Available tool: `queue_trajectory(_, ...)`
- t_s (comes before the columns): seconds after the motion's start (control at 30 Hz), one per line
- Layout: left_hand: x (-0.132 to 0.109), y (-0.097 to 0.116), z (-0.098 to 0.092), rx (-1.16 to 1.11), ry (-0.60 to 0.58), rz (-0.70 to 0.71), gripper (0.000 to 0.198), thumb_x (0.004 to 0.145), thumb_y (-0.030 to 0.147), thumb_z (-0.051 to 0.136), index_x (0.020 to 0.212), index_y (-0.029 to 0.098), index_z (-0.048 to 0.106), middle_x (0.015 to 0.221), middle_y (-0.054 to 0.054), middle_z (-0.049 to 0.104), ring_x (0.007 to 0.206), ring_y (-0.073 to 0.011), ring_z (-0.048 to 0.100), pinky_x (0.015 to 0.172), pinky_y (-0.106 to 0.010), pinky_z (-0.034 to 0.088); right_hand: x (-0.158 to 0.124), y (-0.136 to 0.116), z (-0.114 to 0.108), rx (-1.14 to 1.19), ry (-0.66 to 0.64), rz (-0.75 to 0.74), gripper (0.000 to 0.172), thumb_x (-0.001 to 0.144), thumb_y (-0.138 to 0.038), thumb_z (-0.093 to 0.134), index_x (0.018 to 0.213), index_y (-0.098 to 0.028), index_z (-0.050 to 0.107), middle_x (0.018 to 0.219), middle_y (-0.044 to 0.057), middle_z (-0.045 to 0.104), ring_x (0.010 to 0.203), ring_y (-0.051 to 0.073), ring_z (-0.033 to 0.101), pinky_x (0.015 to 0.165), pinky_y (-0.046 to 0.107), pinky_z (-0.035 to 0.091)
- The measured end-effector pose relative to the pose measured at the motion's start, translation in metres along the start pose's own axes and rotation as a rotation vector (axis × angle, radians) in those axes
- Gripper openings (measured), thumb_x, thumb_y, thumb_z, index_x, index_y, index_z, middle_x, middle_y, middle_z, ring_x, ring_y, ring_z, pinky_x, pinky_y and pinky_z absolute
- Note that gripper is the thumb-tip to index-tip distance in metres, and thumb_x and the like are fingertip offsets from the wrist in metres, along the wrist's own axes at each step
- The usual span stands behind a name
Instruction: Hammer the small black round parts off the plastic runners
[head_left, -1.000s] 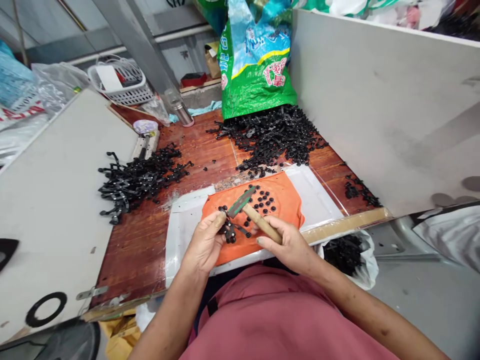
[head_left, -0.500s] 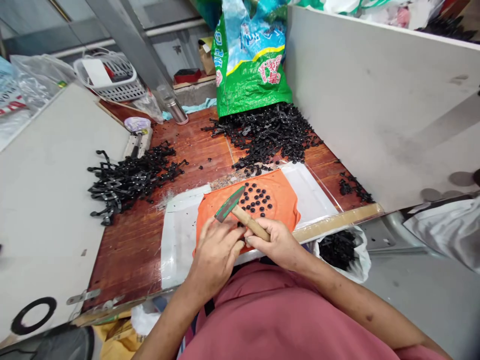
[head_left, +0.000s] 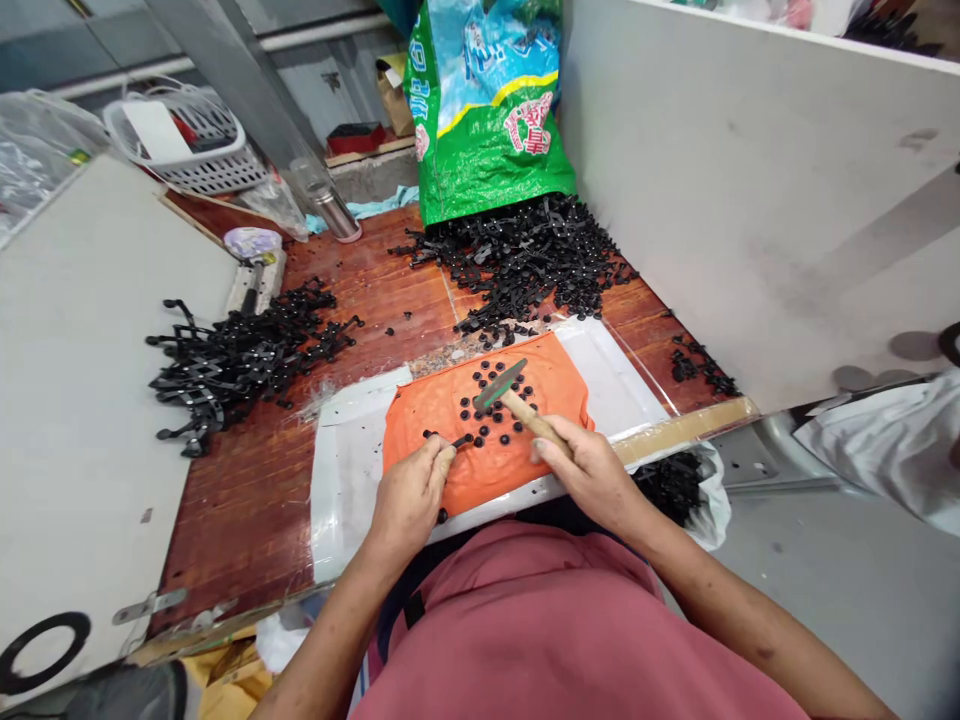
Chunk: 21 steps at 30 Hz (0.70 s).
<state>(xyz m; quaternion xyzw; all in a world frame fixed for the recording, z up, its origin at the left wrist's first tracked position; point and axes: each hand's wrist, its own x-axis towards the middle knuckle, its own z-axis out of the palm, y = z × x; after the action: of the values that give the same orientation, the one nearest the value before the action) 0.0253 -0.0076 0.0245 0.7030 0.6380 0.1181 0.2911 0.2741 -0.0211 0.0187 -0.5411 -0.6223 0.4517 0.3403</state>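
My right hand is closed around the wooden handle of a hammer, whose green and dark head hangs over the orange cloth. My left hand pinches a thin black plastic piece with a round end, low over the left part of the cloth. Several small round black caps lie spread on the cloth near the hammer head. Another black round bit shows at the cloth's front edge, by my left wrist.
Behind the cloth, black plastic parts spill from a green and blue bag. A second pile of black parts lies at left. A grey board stands at right. A metal flask and a white basket are at back left.
My hands have moved apart. The left drew back left, showing the black piece in its fingers; the right carried the hammer right, over the caps. The whole view shifted slightly.
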Motion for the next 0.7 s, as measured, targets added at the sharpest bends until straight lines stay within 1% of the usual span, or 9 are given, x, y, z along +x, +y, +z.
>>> queue_trajectory(0.07, 0.004, 0.000, 0.002, 0.081, -0.040, -0.018, 0.032, 0.102, 0.041, 0.032, 0.080, 0.024, 0.048, 0.073, 0.000, 0.064, 0.072, -0.0192, 0.063, 0.066, -0.027, 0.036, -0.010, 0.009, -0.012, -0.060, 0.023, 0.018, 0.028, 0.105, -0.035, 0.041, 0.106, -0.021, 0.065, 0.075, -0.003, 0.056, 0.066, 0.014, 0.050, 0.064, 0.025, 0.038)
queue_trajectory(0.17, 0.006, 0.003, 0.005, 0.178, -0.071, -0.043, 0.032, 0.103, 0.038, 0.030, 0.083, 0.024, 0.050, 0.080, -0.003, 0.070, 0.080, -0.0215, 0.068, 0.067, -0.027, 0.036, -0.023, 0.025, -0.023, -0.149, 0.055, 0.055, 0.030, 0.106, -0.038, 0.040, 0.112, -0.021, 0.064, 0.075, -0.002, 0.057, 0.067, 0.015, 0.052, 0.066, 0.026, 0.040)
queue_trajectory(0.23, 0.006, 0.006, 0.006, 0.244, -0.082, -0.048, 0.032, 0.104, 0.037, 0.030, 0.084, 0.024, 0.052, 0.081, -0.003, 0.071, 0.081, -0.0217, 0.069, 0.066, -0.027, 0.034, -0.030, 0.033, -0.026, -0.185, 0.073, 0.071, 0.030, 0.106, -0.039, 0.042, 0.117, -0.022, 0.064, 0.076, -0.002, 0.059, 0.068, 0.015, 0.054, 0.066, 0.026, 0.040)
queue_trajectory(0.33, 0.007, 0.009, 0.006, 0.341, -0.083, -0.063, 0.032, 0.104, 0.037, 0.032, 0.088, 0.023, 0.056, 0.079, -0.003, 0.072, 0.079, -0.0219, 0.069, 0.062, -0.028, 0.030, -0.035, 0.040, -0.027, -0.199, 0.082, 0.082, 0.030, 0.105, -0.038, 0.042, 0.117, -0.022, 0.065, 0.077, -0.002, 0.063, 0.069, 0.016, 0.057, 0.066, 0.026, 0.041)
queue_trajectory(0.43, 0.007, 0.011, 0.007, 0.407, -0.067, -0.080, 0.033, 0.105, 0.038, 0.034, 0.092, 0.023, 0.061, 0.082, -0.004, 0.074, 0.079, -0.0223, 0.070, 0.061, -0.028, 0.028, -0.036, 0.040, -0.026, -0.242, 0.094, 0.075, 0.031, 0.106, -0.039, 0.042, 0.119, -0.023, 0.065, 0.078, -0.001, 0.065, 0.069, 0.016, 0.060, 0.066, 0.026, 0.042)
queue_trajectory(0.53, 0.007, 0.012, 0.008, 0.436, -0.058, -0.086, 0.034, 0.104, 0.037, 0.035, 0.093, 0.023, 0.064, 0.086, -0.005, 0.076, 0.082, -0.0223, 0.070, 0.061, -0.028, 0.029, -0.035, 0.036, -0.025, -0.320, 0.086, 0.044, 0.032, 0.106, -0.038, 0.043, 0.124, -0.024, 0.065, 0.085, 0.000, 0.071, 0.073, 0.017, 0.065, 0.068, 0.027, 0.045)
queue_trajectory(0.63, 0.006, 0.013, 0.010, 0.451, -0.059, -0.087, 0.034, 0.104, 0.037, 0.036, 0.094, 0.023, 0.066, 0.088, -0.005, 0.076, 0.082, -0.0224, 0.070, 0.061, -0.028, 0.030, -0.032, 0.029, -0.022, -0.420, 0.069, -0.026, 0.033, 0.105, -0.034, 0.044, 0.130, -0.026, 0.064, 0.098, 0.002, 0.076, 0.082, 0.019, 0.071, 0.073, 0.028, 0.049)
queue_trajectory(0.7, 0.005, 0.013, 0.012, 0.460, -0.049, -0.075, 0.034, 0.104, 0.036, 0.036, 0.095, 0.023, 0.066, 0.088, -0.006, 0.076, 0.082, -0.0224, 0.070, 0.061, -0.028, 0.030, -0.028, 0.024, -0.020, -0.495, 0.066, -0.095, 0.035, 0.105, -0.032, 0.045, 0.136, -0.026, 0.062, 0.112, 0.005, 0.077, 0.092, 0.021, 0.073, 0.079, 0.031, 0.052)
